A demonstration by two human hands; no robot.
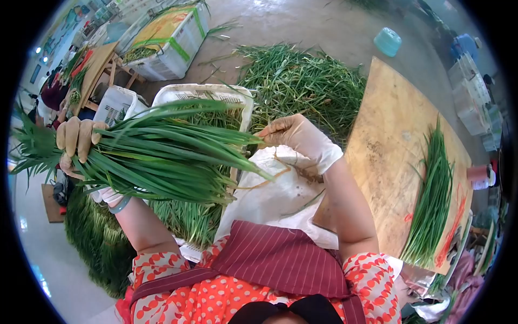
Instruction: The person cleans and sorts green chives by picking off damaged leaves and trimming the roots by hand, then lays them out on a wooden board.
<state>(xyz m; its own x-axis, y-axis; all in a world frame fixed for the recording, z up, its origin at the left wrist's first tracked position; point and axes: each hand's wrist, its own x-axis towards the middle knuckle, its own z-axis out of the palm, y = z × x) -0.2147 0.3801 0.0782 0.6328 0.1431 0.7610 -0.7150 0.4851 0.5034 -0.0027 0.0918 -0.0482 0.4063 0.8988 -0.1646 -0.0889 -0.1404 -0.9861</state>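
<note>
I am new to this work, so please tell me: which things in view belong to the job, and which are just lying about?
Likely part of the job:
bunch, in the left hand, touched by the right hand
white basket
board with bundle and red string
loose heap

Likely just lying about:
blue tub
pink container

Left hand (79, 139) is gripping a leafy green bundle (162, 154). Right hand (299, 139) is pinching a stalk end (252, 139) above white cloth (270, 200)

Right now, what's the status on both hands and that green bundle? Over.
Left hand gripping green bundle. Right hand: fingertips at its stem ends, grip unclear. White sheet below; nothing visibly blocking either hand.
</note>
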